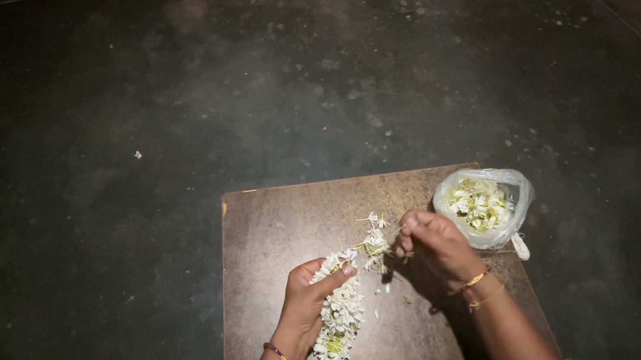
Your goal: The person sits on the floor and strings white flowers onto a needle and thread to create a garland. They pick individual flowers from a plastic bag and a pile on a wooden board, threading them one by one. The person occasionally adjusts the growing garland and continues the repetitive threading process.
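Gripping a white flower garland [340, 313], left hand [307, 301] is closed round it over the board [277, 231]. Right hand [436, 246] pinches the strand's loose blossoms [373, 245]. Beyond, bag [484, 208] of flowers at the board's right corner; dark floor [231, 73].

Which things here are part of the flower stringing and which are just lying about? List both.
In use: flower garland in left hand; right hand pinching loose blossoms; plastic bag of flowers; wooden board.
Lying about: white speck on the dark floor.
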